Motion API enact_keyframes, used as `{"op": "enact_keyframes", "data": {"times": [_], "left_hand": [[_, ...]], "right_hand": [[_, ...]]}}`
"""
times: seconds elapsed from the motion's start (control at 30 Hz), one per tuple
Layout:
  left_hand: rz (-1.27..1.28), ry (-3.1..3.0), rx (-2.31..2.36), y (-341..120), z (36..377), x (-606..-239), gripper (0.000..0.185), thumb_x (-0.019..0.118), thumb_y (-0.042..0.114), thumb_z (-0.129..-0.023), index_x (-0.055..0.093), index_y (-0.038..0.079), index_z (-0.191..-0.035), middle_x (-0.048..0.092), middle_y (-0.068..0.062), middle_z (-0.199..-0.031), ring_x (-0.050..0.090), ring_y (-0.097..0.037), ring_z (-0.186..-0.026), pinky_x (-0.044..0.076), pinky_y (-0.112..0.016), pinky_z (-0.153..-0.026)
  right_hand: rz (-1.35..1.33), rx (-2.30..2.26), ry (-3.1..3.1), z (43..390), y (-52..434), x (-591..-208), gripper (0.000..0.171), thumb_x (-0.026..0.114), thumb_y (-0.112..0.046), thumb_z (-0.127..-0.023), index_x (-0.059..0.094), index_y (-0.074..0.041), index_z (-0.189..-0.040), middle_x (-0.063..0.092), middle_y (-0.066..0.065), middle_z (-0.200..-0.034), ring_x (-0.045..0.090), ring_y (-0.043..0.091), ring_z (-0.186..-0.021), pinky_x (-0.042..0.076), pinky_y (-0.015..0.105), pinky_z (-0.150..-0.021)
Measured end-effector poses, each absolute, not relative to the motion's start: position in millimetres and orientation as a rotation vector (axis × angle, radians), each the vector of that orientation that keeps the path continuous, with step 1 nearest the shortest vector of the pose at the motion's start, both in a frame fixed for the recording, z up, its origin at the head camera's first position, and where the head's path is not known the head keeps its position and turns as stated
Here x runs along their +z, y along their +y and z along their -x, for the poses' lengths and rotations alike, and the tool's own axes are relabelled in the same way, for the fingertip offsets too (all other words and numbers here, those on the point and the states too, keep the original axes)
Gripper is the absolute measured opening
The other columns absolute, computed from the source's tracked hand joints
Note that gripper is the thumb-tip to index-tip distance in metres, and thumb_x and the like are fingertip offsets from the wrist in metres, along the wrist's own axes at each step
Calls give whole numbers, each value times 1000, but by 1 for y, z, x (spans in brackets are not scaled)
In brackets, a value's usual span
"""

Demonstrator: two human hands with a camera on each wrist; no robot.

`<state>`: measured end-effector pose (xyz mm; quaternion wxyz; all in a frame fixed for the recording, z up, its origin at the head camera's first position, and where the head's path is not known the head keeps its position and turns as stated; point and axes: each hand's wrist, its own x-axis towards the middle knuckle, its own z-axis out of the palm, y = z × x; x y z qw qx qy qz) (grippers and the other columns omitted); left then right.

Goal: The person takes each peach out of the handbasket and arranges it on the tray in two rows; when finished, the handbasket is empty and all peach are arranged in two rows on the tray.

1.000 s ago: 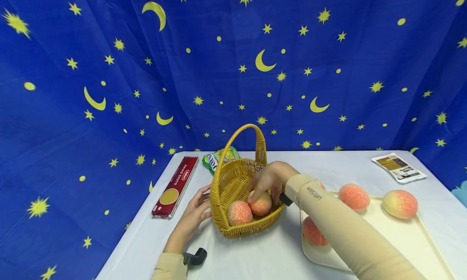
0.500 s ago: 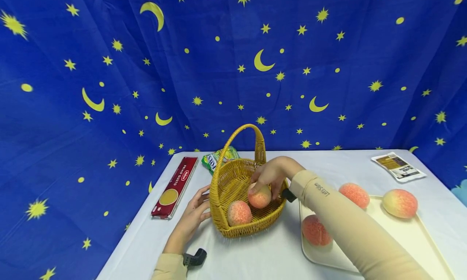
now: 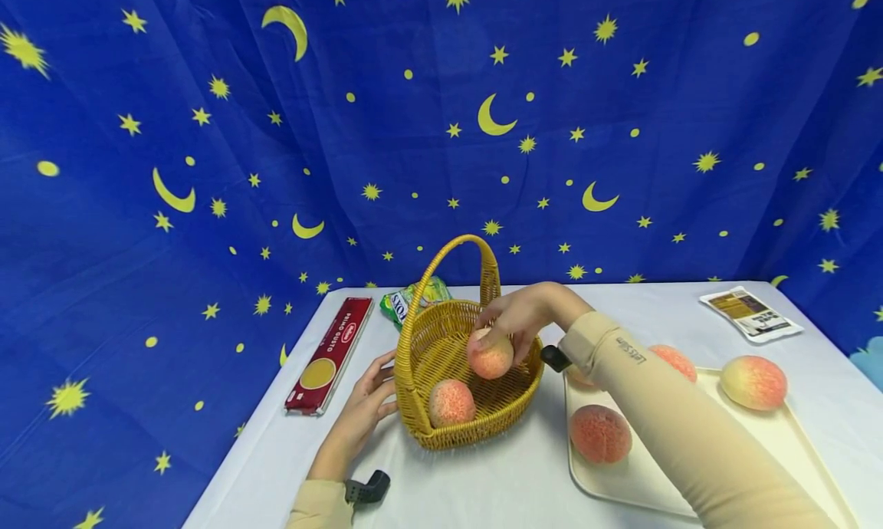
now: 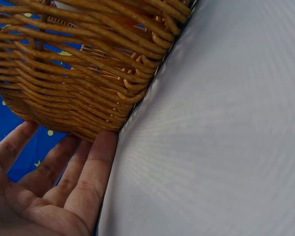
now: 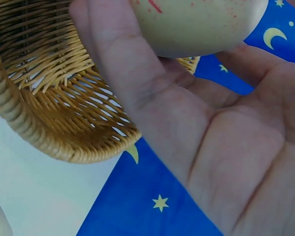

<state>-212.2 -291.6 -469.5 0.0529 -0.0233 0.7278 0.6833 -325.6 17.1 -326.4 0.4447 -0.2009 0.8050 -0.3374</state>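
A: Far left, the pack (image 3: 331,356), lying at nine o'clock of the basket (image 3: 476,435).
B: Left hand (image 3: 366,400) between them, fingers loosely extended, tips touching the basket's wall!
A: Bag (image 3: 395,307) behind, at eleven; loose peach (image 3: 451,403) sitting inside at seven.
B: And a held peach (image 3: 491,360) towards two, gripped by thumb and fingers of the right hand (image 3: 520,316)! Touching the basket? Can't tell.
A: Tray (image 3: 766,429) at four, fruit (image 3: 600,435) aboard; pouch (image 3: 752,314) lies towards three.
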Motion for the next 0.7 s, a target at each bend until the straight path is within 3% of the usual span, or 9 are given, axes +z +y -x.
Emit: {"op": "enact_keyframes", "data": {"times": [0.2,0.33,0.43,0.53,0.7], "left_hand": [[59,2206,2084,-292,212,-470,58,66,26,-105,48,25,-160,54,-14,-156,60,-20,-130,59,-37,-99],[48,2205,2088,-292,212,-470,58,66,27,-105,48,24,-160,54,-14,-156,61,-20,-130,59,-37,-99],[45,2208,2086,-292,212,-471,58,66,28,-105,47,25,-160,54,-14,-156,61,-20,-130,58,-38,-100],[48,2212,2084,-292,212,-471,57,66,28,-105,47,25,-160,54,-14,-156,61,-21,-130,58,-38,-101],[50,2216,2085,-292,212,-472,57,65,27,-105,47,24,-160,54,-14,-156,62,-20,-129,58,-37,-100]], "right_hand": [[640,-849,2008,325,24,-322,58,75,-22,-101,51,-6,-152,49,18,-147,67,23,-112,64,42,-95],[765,-820,2097,325,32,-319,64,80,-28,-98,54,-10,-154,50,18,-149,61,23,-121,63,38,-93],[837,-803,2180,326,38,-317,68,84,-32,-94,57,-15,-154,50,16,-155,53,28,-135,61,39,-97],[894,-790,2250,326,42,-318,69,87,-31,-90,60,-18,-152,52,14,-156,48,32,-143,55,46,-109],[965,-801,2304,326,48,-318,73,88,-20,-87,59,-11,-153,54,15,-157,48,33,-145,45,52,-119]]}}
